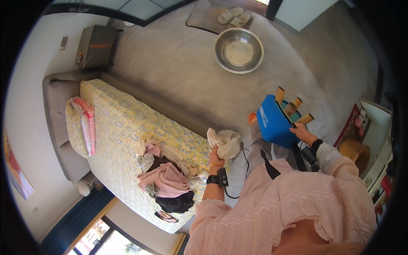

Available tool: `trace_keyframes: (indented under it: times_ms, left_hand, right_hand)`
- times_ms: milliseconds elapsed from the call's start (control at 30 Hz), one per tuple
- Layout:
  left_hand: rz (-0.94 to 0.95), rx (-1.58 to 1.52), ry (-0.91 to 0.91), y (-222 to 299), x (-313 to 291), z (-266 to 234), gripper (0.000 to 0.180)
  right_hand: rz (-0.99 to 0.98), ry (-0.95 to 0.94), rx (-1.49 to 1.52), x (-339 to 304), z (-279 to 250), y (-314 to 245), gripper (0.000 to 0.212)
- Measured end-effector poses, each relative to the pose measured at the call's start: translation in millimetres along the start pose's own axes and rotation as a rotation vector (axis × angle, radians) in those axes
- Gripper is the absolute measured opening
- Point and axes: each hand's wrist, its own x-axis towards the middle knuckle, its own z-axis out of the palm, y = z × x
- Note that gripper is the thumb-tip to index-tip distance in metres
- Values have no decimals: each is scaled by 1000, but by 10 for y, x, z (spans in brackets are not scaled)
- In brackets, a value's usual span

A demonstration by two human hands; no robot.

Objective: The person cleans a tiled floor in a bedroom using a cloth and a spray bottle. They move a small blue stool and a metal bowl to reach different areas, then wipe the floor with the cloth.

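My left hand (216,158) is closed on a bunched white garment (225,143) with a lacy part, held up by the near end of the bed. My right hand (302,132) grips the edge of a blue upturned stool (274,121), whose short round wooden legs (291,109) point upward. The stool hangs in front of my legs, above the floor. A heap of clothes (168,178), pink, black and white, lies on the bed left of my left hand. My right fingers partly hide behind the stool's rim.
The bed (123,123) with a yellow floral cover fills the left. A metal basin (239,51) stands on the grey floor ahead, with slippers (231,16) on a mat beyond it. A shelf (378,140) with a wooden bucket (356,154) is at the right. A cable runs by my left wrist.
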Motion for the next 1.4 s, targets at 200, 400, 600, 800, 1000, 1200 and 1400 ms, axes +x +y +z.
trace_keyframes:
  times_ms: [200, 400, 600, 800, 1000, 1200, 1400]
  left_hand:
    - [-13, 90, 11, -149, 197, 109, 35]
    - [-13, 80, 42, -411, 522, 374, 38]
    - [9, 126, -60, -876, 652, 654, 41]
    - [-73, 133, -18, -1410, 719, 749, 41]
    - [-55, 154, -1, -1674, 719, 654, 41]
    - [-92, 88, -15, -1896, 927, 504, 41]
    - [-71, 147, 25, -2059, 1088, 404, 41]
  right_hand:
    - [-5, 14, 121, 92, 68, 212, 30]
    - [34, -98, 29, 373, 50, 500, 30]
    - [159, -198, 130, 465, 268, 1179, 30]
    - [17, -287, 134, 318, 767, 1708, 34]
    - [182, -395, 234, 179, 886, 2117, 35]
    - [111, -458, 113, 439, 730, 2626, 34]
    - [103, -525, -36, 1082, 420, 2763, 36]
